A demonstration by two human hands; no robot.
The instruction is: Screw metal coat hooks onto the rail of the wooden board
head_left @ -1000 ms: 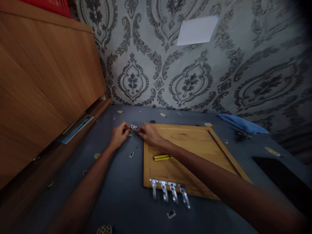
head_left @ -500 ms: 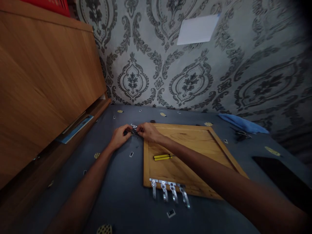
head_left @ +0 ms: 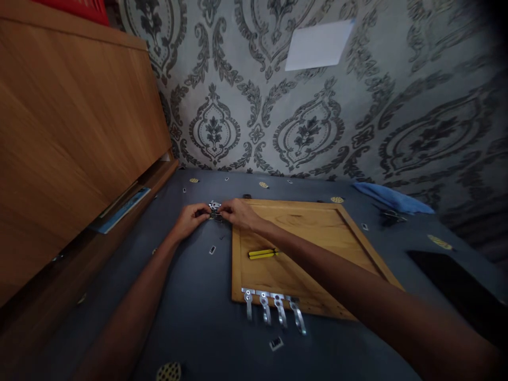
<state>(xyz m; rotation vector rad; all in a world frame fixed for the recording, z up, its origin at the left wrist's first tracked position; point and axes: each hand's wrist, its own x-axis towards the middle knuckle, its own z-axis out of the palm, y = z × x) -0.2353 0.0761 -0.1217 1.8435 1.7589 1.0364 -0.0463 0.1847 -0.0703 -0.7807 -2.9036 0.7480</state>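
Observation:
Small shiny metal parts (head_left: 215,206) lie between my hands, left of the framed wooden panel's far corner. My left hand (head_left: 191,219) pinches at their left side, thumb and forefinger pressed together on something too small to name. From the right, my right hand (head_left: 237,214) has its fingers closed at the same parts; its wrist passes over the edge of the wooden panel (head_left: 293,233). A yellow-handled tool (head_left: 262,254) rests on the panel, beneath my right forearm. Several metal hinges (head_left: 264,307) are lined up along the panel's near edge.
A wooden cabinet (head_left: 79,116) stands on the left. Toward the right lie a blue cloth (head_left: 392,197), a dark tool (head_left: 391,215) and a black flat object (head_left: 452,283). The patterned wall (head_left: 257,95) rises behind, with a white sheet (head_left: 318,45) on it.
My left hand has shifted slightly left and its fingers have drawn closer together. My right hand stays by the metal parts. The whole view has moved a little.

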